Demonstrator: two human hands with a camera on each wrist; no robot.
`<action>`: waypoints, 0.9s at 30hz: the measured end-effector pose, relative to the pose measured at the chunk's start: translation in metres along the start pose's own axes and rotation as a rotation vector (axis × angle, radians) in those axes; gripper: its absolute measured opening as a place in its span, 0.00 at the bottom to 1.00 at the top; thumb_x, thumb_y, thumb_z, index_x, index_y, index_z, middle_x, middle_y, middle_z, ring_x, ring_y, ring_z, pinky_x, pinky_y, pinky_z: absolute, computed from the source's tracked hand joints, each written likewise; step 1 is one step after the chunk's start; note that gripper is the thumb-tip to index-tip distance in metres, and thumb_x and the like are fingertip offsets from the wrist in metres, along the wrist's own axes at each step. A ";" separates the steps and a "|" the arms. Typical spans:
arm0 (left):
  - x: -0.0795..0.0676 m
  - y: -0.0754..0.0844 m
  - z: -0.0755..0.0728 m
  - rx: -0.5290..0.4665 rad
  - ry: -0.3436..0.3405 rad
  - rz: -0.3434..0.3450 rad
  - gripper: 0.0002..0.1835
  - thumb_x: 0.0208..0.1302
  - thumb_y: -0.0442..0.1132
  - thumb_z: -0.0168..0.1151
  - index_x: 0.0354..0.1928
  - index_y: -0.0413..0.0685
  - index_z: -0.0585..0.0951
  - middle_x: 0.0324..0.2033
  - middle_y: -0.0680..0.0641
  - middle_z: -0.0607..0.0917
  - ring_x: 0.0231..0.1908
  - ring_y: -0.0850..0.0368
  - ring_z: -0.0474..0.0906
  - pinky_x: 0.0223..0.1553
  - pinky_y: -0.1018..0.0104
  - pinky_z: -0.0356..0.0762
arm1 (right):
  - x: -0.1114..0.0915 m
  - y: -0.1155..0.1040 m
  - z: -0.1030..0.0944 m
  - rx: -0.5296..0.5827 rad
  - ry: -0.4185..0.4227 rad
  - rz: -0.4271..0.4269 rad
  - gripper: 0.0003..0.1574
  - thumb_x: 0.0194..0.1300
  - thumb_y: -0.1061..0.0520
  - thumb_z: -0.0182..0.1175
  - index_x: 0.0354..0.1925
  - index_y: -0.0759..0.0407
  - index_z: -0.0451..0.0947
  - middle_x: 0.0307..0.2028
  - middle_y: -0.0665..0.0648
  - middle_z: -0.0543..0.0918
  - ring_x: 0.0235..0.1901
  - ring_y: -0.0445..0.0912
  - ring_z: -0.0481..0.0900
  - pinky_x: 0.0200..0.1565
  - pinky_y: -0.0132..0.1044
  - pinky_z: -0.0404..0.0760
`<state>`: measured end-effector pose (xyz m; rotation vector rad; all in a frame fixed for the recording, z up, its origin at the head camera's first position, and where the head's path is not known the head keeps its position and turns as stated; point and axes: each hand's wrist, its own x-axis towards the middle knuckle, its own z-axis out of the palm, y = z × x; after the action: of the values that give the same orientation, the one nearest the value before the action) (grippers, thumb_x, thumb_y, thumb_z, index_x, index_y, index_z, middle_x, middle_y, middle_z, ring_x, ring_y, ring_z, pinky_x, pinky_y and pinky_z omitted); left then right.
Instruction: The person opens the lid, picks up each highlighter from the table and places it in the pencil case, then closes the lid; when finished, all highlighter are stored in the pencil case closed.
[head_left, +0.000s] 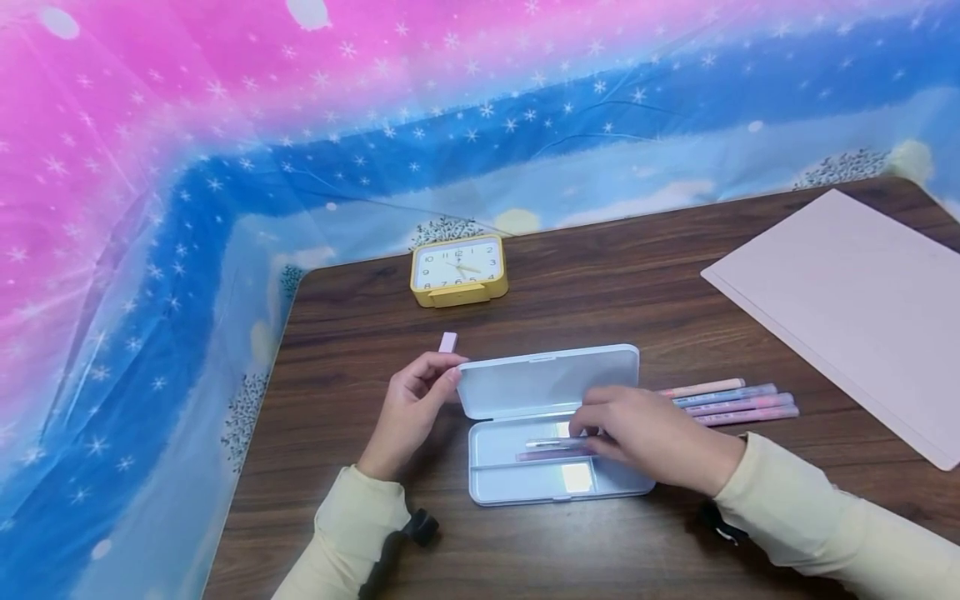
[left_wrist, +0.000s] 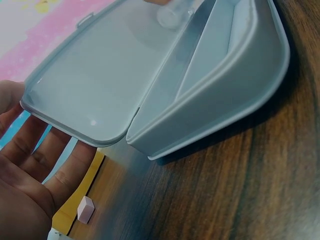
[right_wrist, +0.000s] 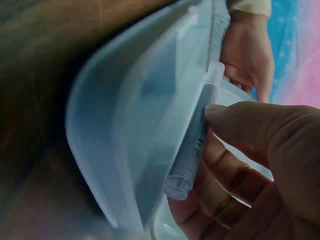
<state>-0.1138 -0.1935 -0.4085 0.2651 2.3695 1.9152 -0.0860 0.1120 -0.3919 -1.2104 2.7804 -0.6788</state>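
A pale pencil case [head_left: 517, 492] lies on the table with its lid [head_left: 551, 387] raised on the hinge. My left hand [head_left: 412, 408] pinches the lid's left corner, thumb on the inner side and fingers behind, as the left wrist view shows. Over the case's back compartment, my right hand [head_left: 637, 429] holds a grey marker [right_wrist: 192, 142] between thumb and fingers. A purple pen [head_left: 540, 456] shows just beneath that marker in the head view, partly hidden by the hand. Dividers split the case's tray into compartments.
Several pastel markers [head_left: 742, 408] lie to the right of the case. Behind the left hand is a small pink block [head_left: 447, 342]. A yellow clock [head_left: 459, 271] stands farther back, and a large pale pink board [head_left: 847, 308] covers the right side.
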 end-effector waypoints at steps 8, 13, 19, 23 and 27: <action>0.000 -0.001 0.000 0.008 -0.002 0.006 0.13 0.71 0.43 0.59 0.52 0.45 0.81 0.45 0.44 0.83 0.43 0.52 0.78 0.45 0.61 0.83 | 0.009 -0.003 0.016 -0.082 0.013 -0.044 0.07 0.60 0.58 0.68 0.36 0.46 0.83 0.32 0.43 0.80 0.31 0.35 0.75 0.33 0.32 0.79; -0.001 -0.001 0.000 -0.003 0.001 -0.001 0.13 0.71 0.43 0.60 0.52 0.46 0.81 0.46 0.45 0.83 0.43 0.52 0.79 0.45 0.61 0.83 | 0.011 -0.003 0.019 -0.089 0.005 -0.026 0.07 0.60 0.58 0.68 0.36 0.46 0.83 0.32 0.43 0.80 0.32 0.36 0.76 0.33 0.33 0.79; -0.002 -0.001 0.000 0.001 -0.006 -0.013 0.14 0.71 0.44 0.59 0.52 0.45 0.81 0.46 0.44 0.83 0.43 0.52 0.79 0.46 0.59 0.83 | 0.008 -0.003 0.022 -0.089 0.028 -0.029 0.07 0.60 0.58 0.69 0.36 0.46 0.83 0.31 0.43 0.78 0.31 0.35 0.74 0.33 0.31 0.79; -0.001 -0.002 0.000 -0.005 -0.009 -0.006 0.14 0.71 0.43 0.59 0.53 0.43 0.80 0.46 0.44 0.83 0.43 0.53 0.79 0.46 0.59 0.84 | 0.006 -0.003 0.020 -0.069 0.048 -0.031 0.08 0.59 0.59 0.70 0.36 0.46 0.83 0.31 0.42 0.79 0.31 0.34 0.75 0.33 0.31 0.79; 0.000 -0.002 0.000 -0.014 -0.004 -0.001 0.13 0.71 0.43 0.59 0.52 0.44 0.81 0.46 0.44 0.83 0.42 0.52 0.79 0.46 0.58 0.84 | 0.004 -0.002 0.017 -0.035 0.048 -0.026 0.09 0.58 0.59 0.70 0.36 0.46 0.83 0.32 0.42 0.79 0.32 0.34 0.75 0.34 0.32 0.80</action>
<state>-0.1137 -0.1943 -0.4099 0.2668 2.3525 1.9275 -0.0842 0.1014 -0.4059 -1.2552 2.8321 -0.6731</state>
